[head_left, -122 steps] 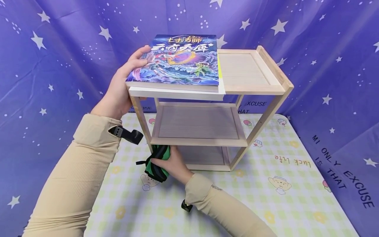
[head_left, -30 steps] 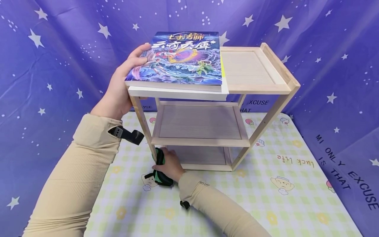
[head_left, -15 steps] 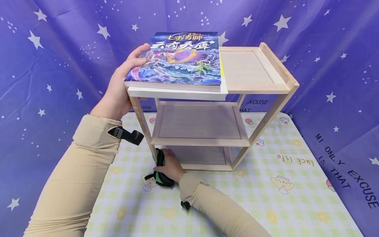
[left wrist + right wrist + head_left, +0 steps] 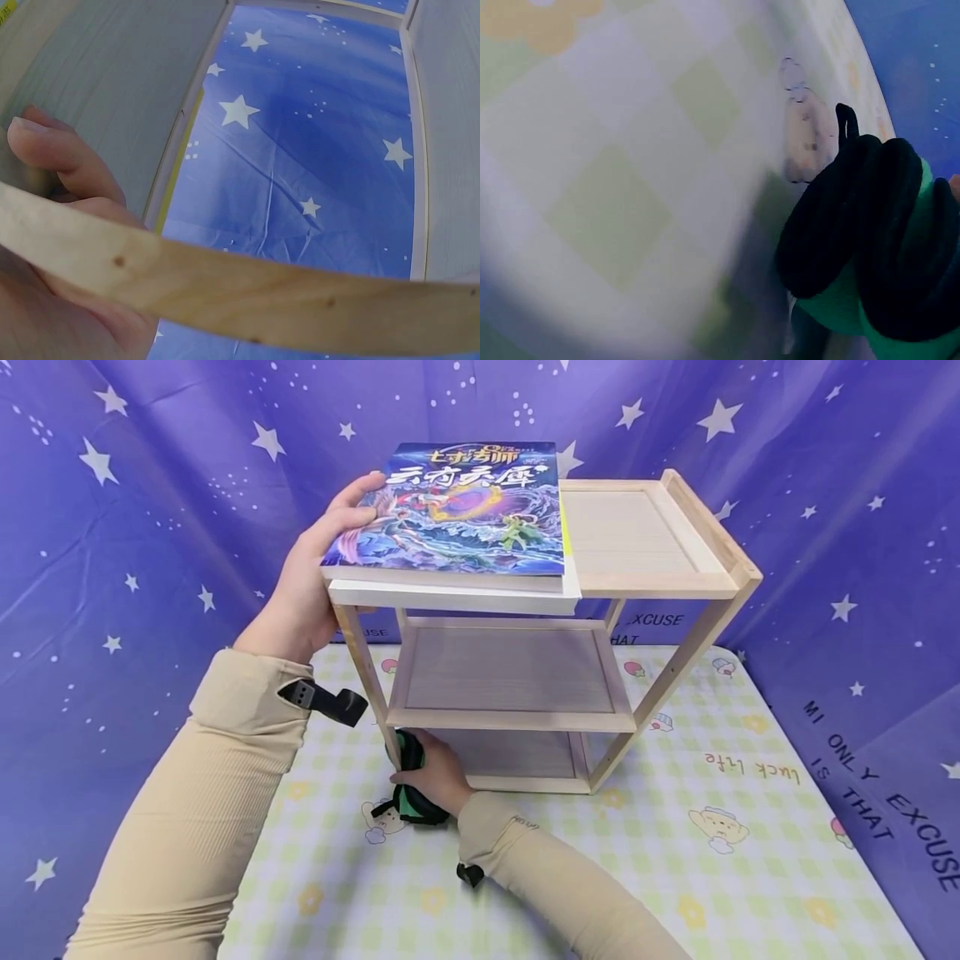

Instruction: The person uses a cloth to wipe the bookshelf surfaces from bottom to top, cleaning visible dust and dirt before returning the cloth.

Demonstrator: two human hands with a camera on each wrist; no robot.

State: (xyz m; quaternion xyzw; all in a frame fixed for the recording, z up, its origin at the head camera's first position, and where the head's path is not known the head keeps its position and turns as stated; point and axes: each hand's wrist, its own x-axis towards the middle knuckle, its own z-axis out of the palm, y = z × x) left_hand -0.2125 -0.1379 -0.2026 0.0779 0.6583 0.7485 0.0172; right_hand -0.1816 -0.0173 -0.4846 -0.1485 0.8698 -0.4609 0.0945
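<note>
My right hand (image 4: 442,768) grips a folded green cloth with black edging (image 4: 422,807) against the lower front left leg of a pale wooden shelf rack (image 4: 637,531). In the right wrist view the cloth (image 4: 847,217) shows thick black folds and a small black loop. My left hand (image 4: 303,564) holds the rack's top left end, with fingers over a blue illustrated book (image 4: 461,518). Under that book lies another with white page edges (image 4: 450,597). The left wrist view shows a digit (image 4: 67,161) of this hand beneath the top board, behind a side bar (image 4: 247,277).
The middle shelf (image 4: 510,668) and bottom shelf (image 4: 517,753) show bare boards. A green checked tablecloth (image 4: 600,868) spreads under the rack. A purple star-patterned curtain (image 4: 165,527) hangs behind and at both sides.
Over the earlier frames the right hand and cloth have shifted right, close against the leg; in the last half second they slid slightly up it. Left hand and books keep their place.
</note>
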